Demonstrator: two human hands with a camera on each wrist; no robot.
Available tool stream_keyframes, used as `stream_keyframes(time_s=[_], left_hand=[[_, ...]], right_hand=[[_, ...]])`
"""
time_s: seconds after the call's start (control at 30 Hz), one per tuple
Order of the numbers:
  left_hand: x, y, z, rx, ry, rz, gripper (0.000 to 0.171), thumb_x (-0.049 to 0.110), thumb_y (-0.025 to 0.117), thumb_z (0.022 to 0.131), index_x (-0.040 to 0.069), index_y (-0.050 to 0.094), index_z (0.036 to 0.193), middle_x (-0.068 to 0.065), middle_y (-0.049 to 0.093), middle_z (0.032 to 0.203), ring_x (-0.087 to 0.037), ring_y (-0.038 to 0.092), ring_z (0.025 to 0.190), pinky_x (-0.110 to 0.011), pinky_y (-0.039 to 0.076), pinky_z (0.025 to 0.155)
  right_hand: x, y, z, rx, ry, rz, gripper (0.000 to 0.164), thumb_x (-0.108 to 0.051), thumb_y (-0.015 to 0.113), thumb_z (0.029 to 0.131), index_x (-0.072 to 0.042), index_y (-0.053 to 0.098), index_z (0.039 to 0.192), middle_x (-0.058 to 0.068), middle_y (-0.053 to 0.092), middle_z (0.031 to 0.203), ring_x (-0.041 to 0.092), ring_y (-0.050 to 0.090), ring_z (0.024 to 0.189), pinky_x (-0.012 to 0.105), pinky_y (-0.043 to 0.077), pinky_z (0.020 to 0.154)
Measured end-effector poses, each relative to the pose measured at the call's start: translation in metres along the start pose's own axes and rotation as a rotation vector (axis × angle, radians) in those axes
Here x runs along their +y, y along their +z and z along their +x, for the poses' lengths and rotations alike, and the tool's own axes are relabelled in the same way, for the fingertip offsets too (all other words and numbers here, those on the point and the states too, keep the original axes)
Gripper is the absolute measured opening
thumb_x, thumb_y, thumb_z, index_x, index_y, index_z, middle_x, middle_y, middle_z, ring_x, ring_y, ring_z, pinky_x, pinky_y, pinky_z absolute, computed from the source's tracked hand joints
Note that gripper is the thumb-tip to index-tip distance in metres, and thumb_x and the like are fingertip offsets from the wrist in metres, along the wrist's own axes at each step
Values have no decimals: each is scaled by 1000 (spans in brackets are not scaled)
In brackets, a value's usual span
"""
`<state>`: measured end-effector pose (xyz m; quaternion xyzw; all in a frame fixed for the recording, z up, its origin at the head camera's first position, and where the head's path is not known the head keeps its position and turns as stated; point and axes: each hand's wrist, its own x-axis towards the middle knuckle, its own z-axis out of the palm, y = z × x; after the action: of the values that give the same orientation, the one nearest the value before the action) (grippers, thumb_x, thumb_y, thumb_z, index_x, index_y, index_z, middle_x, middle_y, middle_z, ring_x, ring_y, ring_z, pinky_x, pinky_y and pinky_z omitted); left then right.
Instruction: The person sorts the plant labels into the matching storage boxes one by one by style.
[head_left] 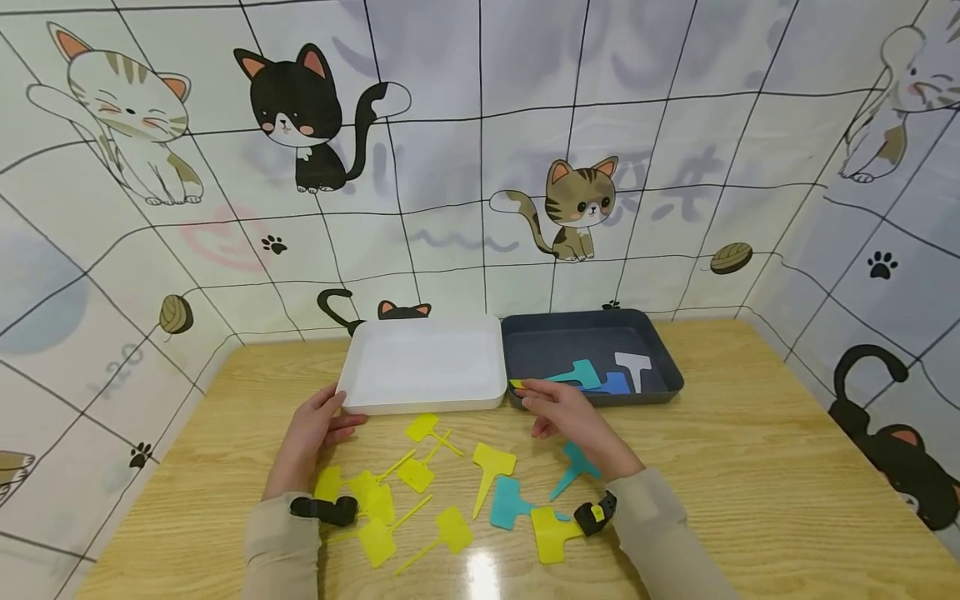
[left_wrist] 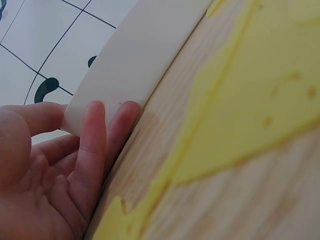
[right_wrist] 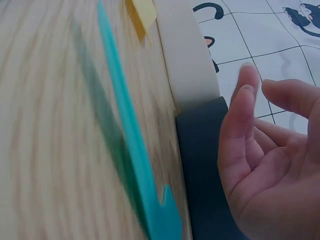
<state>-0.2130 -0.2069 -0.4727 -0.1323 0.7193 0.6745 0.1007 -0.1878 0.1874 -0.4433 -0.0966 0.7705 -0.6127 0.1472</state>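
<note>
At the front left corner of a white tray [head_left: 427, 367], my left hand [head_left: 318, 421] holds the corner, with fingertips [left_wrist: 92, 112] against its front wall. My right hand [head_left: 566, 417] is over the front left rim of a dark grey tray [head_left: 577, 329]. Its thumb and finger tips stand slightly apart, with nothing visible between them in the right wrist view. A bit of a yellow tag [head_left: 517, 384] shows beside those fingertips. Inside the dark tray lie a teal T-shaped tag [head_left: 585, 373], a blue tag [head_left: 617, 383] and a white tag [head_left: 635, 363].
Several yellow tags [head_left: 453, 529] are scattered on the wooden table [head_left: 750, 467] in front of the trays, some overlapping. Two teal tags [head_left: 508, 503] lie among them, one near the right forearm. Behind the trays hangs a cat-print cloth [head_left: 442, 167].
</note>
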Motion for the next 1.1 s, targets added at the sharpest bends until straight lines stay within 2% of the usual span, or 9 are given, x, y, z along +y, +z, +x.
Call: stream_keyframes(time_s=[0.2, 0.37, 0.5, 0.6, 0.73, 1.1], left_hand=[[1, 1, -1, 10, -18, 8, 60, 45, 46, 90, 22, 26, 141, -13, 60, 109, -21, 63, 91, -28, 51, 73], [2, 0, -2, 19, -16, 8, 60, 45, 47, 89, 22, 27, 141, -13, 59, 109, -22, 63, 90, -28, 51, 73], [2, 0, -3, 16, -10, 3, 60, 45, 47, 89, 22, 27, 141, -12, 60, 110, -22, 63, 91, -28, 51, 73], [2, 0, -3, 12, -5, 8, 60, 45, 46, 90, 22, 26, 141, -12, 60, 110, -22, 63, 91, -28, 51, 73], [2, 0, -2, 24, -13, 22, 60, 44, 46, 90, 22, 26, 142, -13, 58, 112, -21, 63, 90, -27, 51, 73], [3, 3, -3, 14, -7, 15, 59, 44, 46, 90, 22, 26, 141, -13, 60, 110, -22, 63, 91, -27, 51, 73]], right_hand=[[-1, 3, 0, 17, 0, -68, 45, -25, 50, 92, -11, 41, 134, 9, 51, 125, 24, 61, 81, 37, 50, 62], [-3, 5, 0, 42, -10, -128, 42, -24, 51, 92, -12, 44, 131, 10, 53, 121, 24, 61, 84, 38, 50, 61], [-15, 7, -6, 38, -8, -172, 41, -21, 51, 92, -8, 44, 131, 16, 52, 120, 29, 60, 85, 45, 49, 65], [-14, 7, -5, 36, -5, -197, 41, -21, 51, 92, -9, 45, 131, 15, 54, 117, 28, 60, 85, 44, 49, 65], [1, 4, 2, 33, -12, -224, 42, -26, 52, 91, -12, 46, 130, 8, 57, 112, 21, 61, 83, 36, 50, 61], [5, 0, 1, -1, -5, -229, 47, -31, 52, 91, -11, 43, 133, 8, 58, 110, 21, 61, 87, 35, 50, 65]])
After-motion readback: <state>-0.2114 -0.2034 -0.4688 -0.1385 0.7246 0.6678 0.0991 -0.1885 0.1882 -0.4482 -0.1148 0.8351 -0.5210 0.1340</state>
